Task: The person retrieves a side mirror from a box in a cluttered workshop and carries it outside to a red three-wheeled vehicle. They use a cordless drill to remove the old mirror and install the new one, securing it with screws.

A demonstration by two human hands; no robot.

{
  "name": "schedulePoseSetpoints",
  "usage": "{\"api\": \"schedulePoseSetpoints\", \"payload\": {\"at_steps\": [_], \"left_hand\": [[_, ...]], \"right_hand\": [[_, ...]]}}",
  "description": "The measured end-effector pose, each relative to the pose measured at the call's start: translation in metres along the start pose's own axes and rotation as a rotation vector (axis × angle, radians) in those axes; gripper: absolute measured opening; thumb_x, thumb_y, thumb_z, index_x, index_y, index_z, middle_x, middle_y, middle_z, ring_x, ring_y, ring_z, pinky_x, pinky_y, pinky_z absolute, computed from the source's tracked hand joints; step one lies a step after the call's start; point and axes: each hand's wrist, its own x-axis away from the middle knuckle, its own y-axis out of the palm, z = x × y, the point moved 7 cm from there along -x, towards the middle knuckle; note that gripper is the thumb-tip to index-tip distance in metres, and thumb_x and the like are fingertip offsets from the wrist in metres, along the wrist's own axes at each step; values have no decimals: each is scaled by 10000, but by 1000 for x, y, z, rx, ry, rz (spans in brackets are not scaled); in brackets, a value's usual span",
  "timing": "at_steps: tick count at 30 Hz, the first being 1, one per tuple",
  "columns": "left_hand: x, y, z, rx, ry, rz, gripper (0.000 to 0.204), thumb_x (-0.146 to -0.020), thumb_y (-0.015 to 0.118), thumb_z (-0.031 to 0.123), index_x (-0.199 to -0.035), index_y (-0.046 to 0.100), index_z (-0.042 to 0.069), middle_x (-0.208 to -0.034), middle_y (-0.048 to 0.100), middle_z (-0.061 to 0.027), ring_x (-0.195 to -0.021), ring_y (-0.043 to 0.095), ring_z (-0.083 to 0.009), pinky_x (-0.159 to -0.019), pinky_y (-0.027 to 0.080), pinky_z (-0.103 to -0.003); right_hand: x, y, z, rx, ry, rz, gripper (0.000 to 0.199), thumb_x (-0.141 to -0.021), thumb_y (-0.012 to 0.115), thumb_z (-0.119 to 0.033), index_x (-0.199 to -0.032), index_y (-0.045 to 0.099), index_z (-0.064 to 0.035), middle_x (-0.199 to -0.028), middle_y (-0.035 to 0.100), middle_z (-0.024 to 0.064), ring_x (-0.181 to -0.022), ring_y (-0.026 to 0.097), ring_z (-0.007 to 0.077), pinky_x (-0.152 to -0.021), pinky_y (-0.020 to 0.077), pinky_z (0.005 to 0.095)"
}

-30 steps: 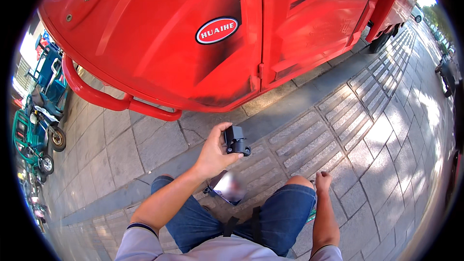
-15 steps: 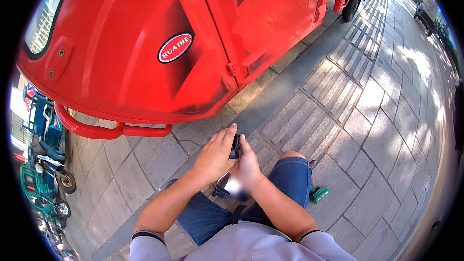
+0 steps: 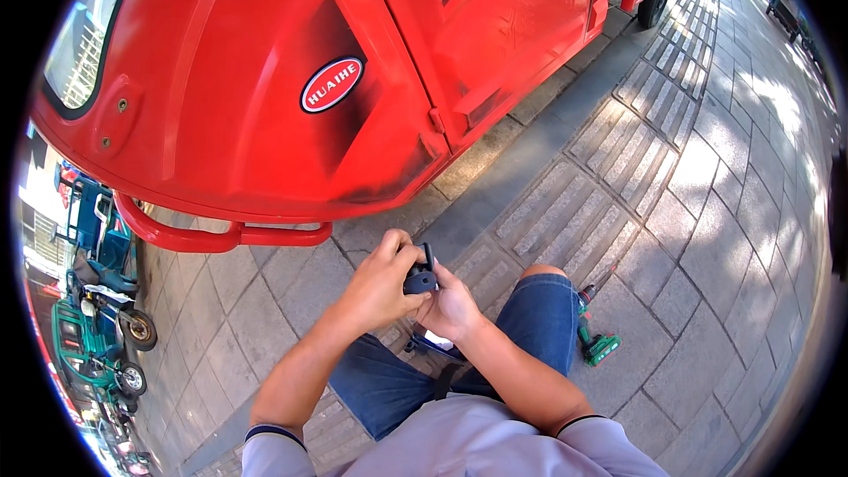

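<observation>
Both hands come together above my lap, in front of the red vehicle's bumper bar. My left hand has its fingers bent around a small black part with a round hole in its face. From the other side my right hand grips the same part, its thumb raised along the edge. The fingers hide much of the part, so I cannot tell its exact kind. Below my hands, between my knees, lies a dark blue item with a white face, partly covered by my right forearm.
The red three-wheeled cargo vehicle stands close in front. A green cordless drill lies on the paving right of my right knee. Ribbed paving runs off to the far right. Parked green and blue tricycles line the left side.
My left fingers have gone from stretched out to curled around the black part, which now shows more of its face. The view has shifted slightly, bringing more of the drill into sight.
</observation>
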Motion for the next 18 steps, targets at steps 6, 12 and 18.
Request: {"api": "schedulePoseSetpoints", "payload": {"at_steps": [6,12,18], "left_hand": [[16,-14,-54,651,-165,300,484,-767,848,96,-1166,596,-12,-1161,577,-82,-1059,605,-172,-893,530,-337],[48,81,-167,1164,-615,101,341,-903,733,91,-1196,590,-8,-1044,654,-63,-974,632,-144,-865,538,-320],[113,238,-300,994,-1149,171,279,-866,786,161,-1058,691,-18,-975,697,-108,-885,666,-195,-727,560,-362]], "right_hand": [[-14,-38,-21,218,-10,-46,364,-1090,456,-289,-1208,603,22,-1113,690,156,-933,698,252,-783,595,382],[-28,-162,-94,1195,-314,504,279,-975,653,-217,-870,728,31,-665,595,16,-566,533,106,-540,436,307],[-53,-277,-70,1865,177,600,395,-821,806,-380,-983,753,-24,-906,728,126,-805,680,245,-750,539,380]]}}
